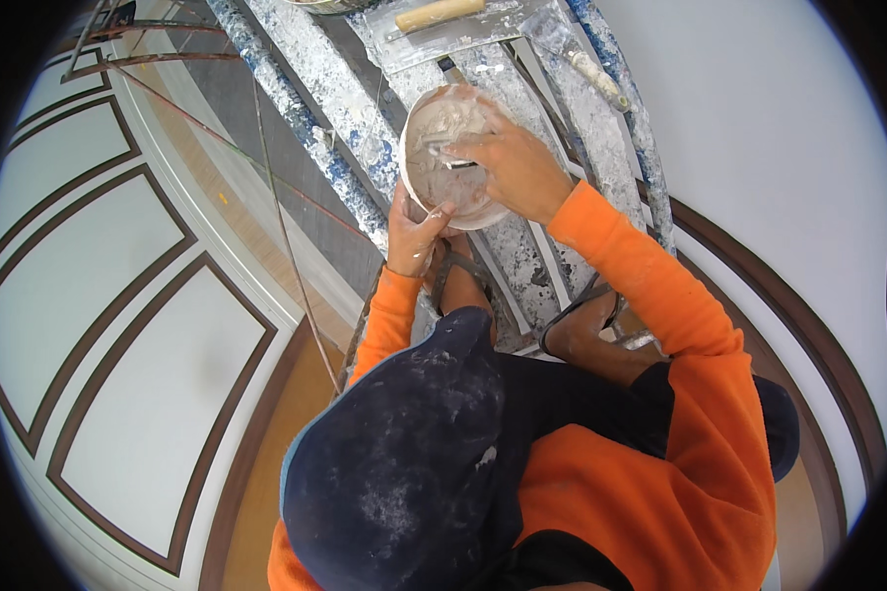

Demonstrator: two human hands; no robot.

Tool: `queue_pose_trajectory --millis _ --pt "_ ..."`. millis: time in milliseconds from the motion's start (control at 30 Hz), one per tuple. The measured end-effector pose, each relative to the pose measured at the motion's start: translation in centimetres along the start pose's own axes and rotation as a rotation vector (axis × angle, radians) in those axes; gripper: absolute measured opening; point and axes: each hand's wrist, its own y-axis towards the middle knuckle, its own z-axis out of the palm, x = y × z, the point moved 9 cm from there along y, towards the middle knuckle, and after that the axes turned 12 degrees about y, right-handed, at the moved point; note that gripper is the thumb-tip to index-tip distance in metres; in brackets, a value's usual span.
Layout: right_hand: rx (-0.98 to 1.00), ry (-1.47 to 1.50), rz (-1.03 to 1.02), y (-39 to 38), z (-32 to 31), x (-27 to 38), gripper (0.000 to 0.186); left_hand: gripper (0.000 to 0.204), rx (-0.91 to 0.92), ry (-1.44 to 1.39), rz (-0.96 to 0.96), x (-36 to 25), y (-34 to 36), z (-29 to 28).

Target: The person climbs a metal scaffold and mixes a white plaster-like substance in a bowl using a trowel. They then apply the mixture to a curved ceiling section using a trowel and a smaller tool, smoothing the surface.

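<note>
A round white bowl sits tilted above the paint-spattered scaffold platform, just in front of my feet. Pale wet plaster coats its inside. My left hand is closed on the near left side of the bowl, thumb over the rim. Inside the bowl, my right hand has its fingers bent together around a small tool with a pale and dark edge, mostly hidden by the fingers and plaster. Its kind I cannot make out.
Beyond the bowl lies a wide steel trowel with a wooden handle. A smaller tool with a pale handle rests to its right. Blue spattered rails flank the slatted platform, with gaps between slats. A panelled wall stands left.
</note>
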Motion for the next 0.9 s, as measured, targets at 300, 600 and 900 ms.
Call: queue_pose_trajectory --millis 300,600,900 --pt "-0.007 0.113 0.082 -0.4 -0.2 0.0 0.040 0.069 -0.023 -0.060 -0.065 0.5 -0.4 0.0" --pt "-0.117 0.208 0.383 0.1 -3.2 -3.0 0.042 0.072 -0.081 -0.044 0.044 0.2 -0.8 1.0" --pt "-0.233 0.278 0.340 -0.3 -1.0 -4.6 0.027 0.077 -0.062 0.028 0.088 -0.6 -0.9 1.5"
